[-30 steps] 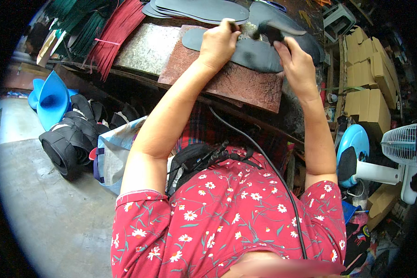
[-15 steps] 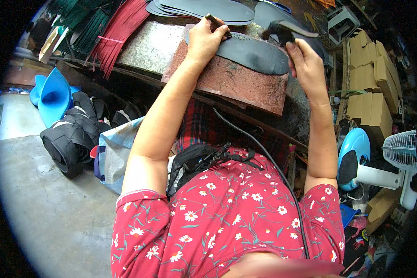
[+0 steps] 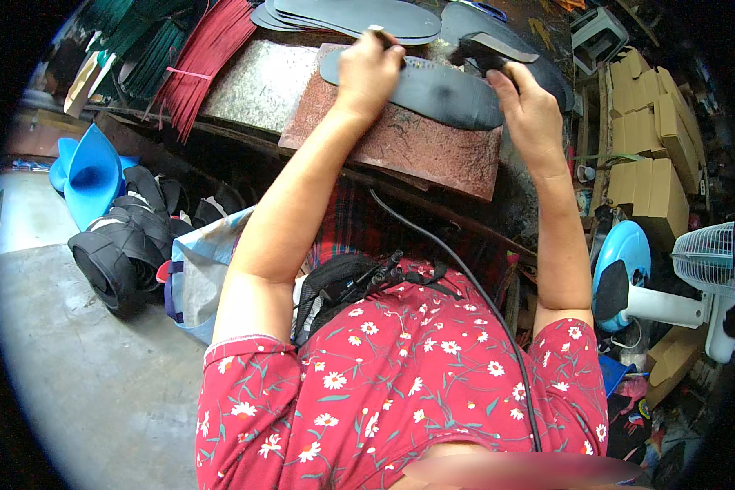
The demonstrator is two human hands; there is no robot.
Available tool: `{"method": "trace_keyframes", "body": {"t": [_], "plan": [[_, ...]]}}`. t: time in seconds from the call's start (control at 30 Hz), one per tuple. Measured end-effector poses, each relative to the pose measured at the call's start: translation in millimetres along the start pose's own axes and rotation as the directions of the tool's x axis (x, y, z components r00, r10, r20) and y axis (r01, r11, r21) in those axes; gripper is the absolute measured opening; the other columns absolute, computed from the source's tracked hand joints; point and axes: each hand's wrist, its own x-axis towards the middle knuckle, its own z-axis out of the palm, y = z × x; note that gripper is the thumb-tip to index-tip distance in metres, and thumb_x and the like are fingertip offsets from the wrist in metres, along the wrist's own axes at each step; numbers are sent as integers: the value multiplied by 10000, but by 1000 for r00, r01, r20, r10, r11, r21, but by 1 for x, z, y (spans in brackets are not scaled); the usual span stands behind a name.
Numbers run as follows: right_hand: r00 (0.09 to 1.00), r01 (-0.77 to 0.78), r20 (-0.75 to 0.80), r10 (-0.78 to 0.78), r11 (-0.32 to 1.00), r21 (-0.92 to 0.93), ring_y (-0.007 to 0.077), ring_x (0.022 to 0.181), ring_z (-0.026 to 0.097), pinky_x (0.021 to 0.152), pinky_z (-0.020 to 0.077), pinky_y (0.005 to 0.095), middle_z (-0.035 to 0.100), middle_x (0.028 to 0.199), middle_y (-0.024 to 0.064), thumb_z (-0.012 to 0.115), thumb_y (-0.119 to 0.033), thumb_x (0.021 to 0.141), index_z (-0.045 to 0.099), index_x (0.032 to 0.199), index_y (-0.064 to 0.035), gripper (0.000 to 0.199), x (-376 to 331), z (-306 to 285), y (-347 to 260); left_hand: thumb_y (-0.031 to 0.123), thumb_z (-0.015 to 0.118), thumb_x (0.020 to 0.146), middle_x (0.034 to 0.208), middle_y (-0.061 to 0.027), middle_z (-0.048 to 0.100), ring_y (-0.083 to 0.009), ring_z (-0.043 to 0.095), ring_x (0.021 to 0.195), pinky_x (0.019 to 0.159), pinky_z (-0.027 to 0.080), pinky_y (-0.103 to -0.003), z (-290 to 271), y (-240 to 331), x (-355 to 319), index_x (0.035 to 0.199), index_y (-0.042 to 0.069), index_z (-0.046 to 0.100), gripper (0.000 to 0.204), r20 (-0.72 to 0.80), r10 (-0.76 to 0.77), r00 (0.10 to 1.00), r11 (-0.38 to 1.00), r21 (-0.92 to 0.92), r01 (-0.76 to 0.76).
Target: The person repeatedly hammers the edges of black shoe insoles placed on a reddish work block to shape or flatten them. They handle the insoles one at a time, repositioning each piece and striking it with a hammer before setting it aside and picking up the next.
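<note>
A dark grey sole-shaped sheet (image 3: 453, 100) lies across a reddish-brown slab (image 3: 441, 155), and small holes run along its far edge. My left hand (image 3: 366, 80) is closed around a short punch-like rod (image 3: 376, 31), resting over the left part of the sheet. The rod's lower end is hidden behind my fingers. To the right, my right hand (image 3: 532, 110) grips a hammer (image 3: 502, 49) by its dark handle. Its head, with a long pale, flat edge, is raised beyond the sheet's right end and slightly blurred.
Several grey sole-shaped sheets (image 3: 367, 16) are stacked behind the slab. Bundled red strips (image 3: 208, 61) lie at the left beside a pale speckled block (image 3: 257, 86). A white fan (image 3: 702, 261) and cardboard boxes (image 3: 645, 192) stand at the right. Rolled black material (image 3: 118, 253) sits on the floor.
My right hand and the hammer have shifted a little left and nearer the sheet. My left hand has turned slightly, with the rod. The whole view has slid slightly.
</note>
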Motion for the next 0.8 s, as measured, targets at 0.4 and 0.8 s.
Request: {"method": "trace_keyframes", "body": {"t": [0.4,0.8], "plan": [[975,223,-113,-193,886,407,34,575,491,500,386,189,553,699,-24,528,-330,1016,603,1029,-74,267,-1,-48,-48,131,692,888,833,-106,711,-178,700,765,689,560,-309,2,-6,1,982,7,593,185,116,-67,991,975,-205,90],[974,-201,115,194,978,48,317,655,630,596,469,380,630,690,134,559,-449,961,635,1008,-99,362,-13,-4,21,43,649,886,776,-98,691,-133,687,699,612,587,-259,5,-10,6,928,5,589,82,-64,-391,918,595,-779,199]]}}
